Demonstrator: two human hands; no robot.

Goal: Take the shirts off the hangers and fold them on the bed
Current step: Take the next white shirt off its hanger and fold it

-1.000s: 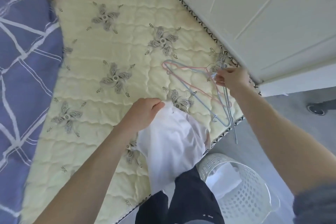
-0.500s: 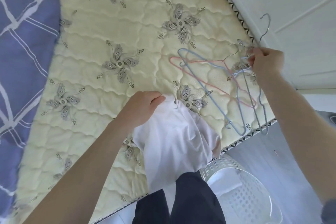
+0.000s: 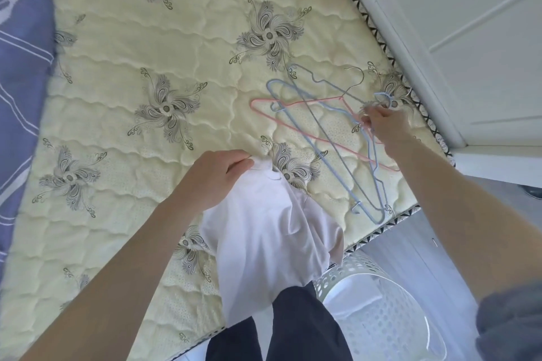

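Head view: where is the shirt (image 3: 272,240)?
— At the bed's (image 3: 205,53) near edge, toward the near right corner. Its top lies bunched on the quilting. The rest hangs off the edge over the person's legs, beside a white basket (image 3: 381,319) on the floor.
— Who has it?
— The left hand (image 3: 217,179), fingers curled tight round the collar end. No hanger shows inside the shirt.
— And the right hand (image 3: 384,123)?
— At the right edge, fingers closed narrowly on wire where the hangers (image 3: 325,143) cross. They lie there in a loose pile, blue and pink, near the shirt but apart from it.
— How will the cloth behave?
— I judge it light, thin and limp. Held by one bunched point it only drapes and twists, and if let go it may slide off the edge.
— So where to take hold?
— At both shoulders, one hand each, once the right is free. Then it can be drawn onto bare quilting and laid flat for folding. The wires look apt to snag, so keep the cloth away from them.
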